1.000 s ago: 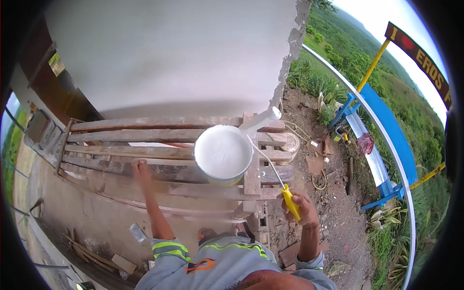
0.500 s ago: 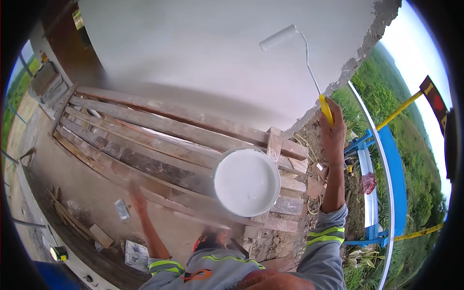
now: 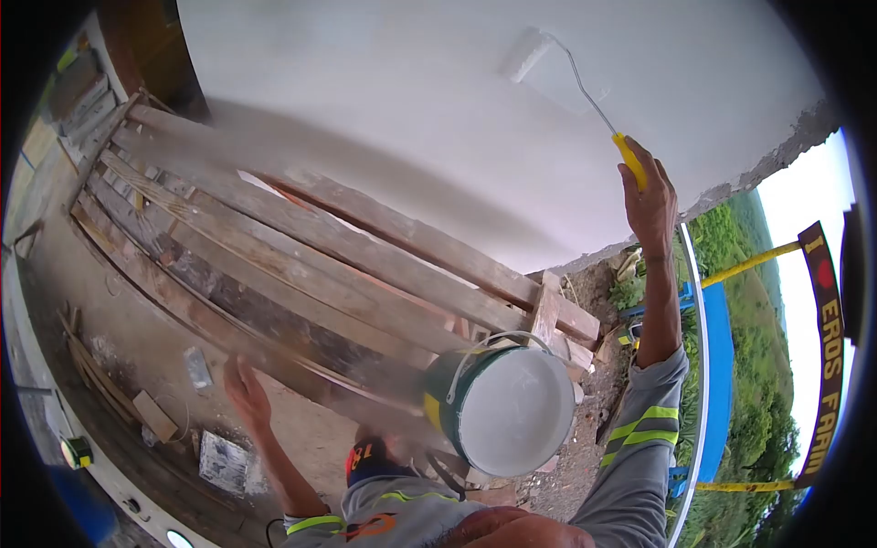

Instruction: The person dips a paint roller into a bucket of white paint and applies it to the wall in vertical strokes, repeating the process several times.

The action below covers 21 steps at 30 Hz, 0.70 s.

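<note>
Head view: paint roller pressed against the white wall.
Its yellow handle sits in the right hand, grip wrapped tight; left hand spread, blurred; paint bucket at the plank platform's right end.

A single head-worn camera looks forward and steeply down along the white wall, close to it, from above the plank scaffold. Its wide fisheye frame reaches the ground far below.
</note>
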### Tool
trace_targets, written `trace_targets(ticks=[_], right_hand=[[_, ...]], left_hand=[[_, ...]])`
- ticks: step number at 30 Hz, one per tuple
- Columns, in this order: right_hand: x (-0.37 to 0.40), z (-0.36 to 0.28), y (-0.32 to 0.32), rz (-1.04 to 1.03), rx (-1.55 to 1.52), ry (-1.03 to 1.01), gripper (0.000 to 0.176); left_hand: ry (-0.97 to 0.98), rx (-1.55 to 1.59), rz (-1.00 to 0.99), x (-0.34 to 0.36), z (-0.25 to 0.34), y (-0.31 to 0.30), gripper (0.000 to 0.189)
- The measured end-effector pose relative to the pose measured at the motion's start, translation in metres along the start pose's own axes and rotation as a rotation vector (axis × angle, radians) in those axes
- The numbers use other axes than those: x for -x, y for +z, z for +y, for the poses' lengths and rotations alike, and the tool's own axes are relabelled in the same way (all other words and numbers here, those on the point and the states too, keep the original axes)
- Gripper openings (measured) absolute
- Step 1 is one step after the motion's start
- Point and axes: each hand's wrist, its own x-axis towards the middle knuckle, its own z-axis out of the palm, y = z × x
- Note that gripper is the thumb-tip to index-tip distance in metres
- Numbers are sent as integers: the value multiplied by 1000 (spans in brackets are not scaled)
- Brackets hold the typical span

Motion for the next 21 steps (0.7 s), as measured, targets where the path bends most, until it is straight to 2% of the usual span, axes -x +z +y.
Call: trace_targets(ticks=[7,12,17,21], right_hand=[[-74,-87,67,19,-65,-57,38],[-93,-108,79,16,-68,-63,38],[-52,-37,35,-6,-23,-32,39],[5,44,-27,-75,65,121,39]], left_hand=[[-57,-258,-67,-5,28,-6,47],[-50,-349,-136,-10,21,-4,51],[-42,-351,-171,-12,15,-5,62],[-77,-372,-196,-13,27,-4,68]])
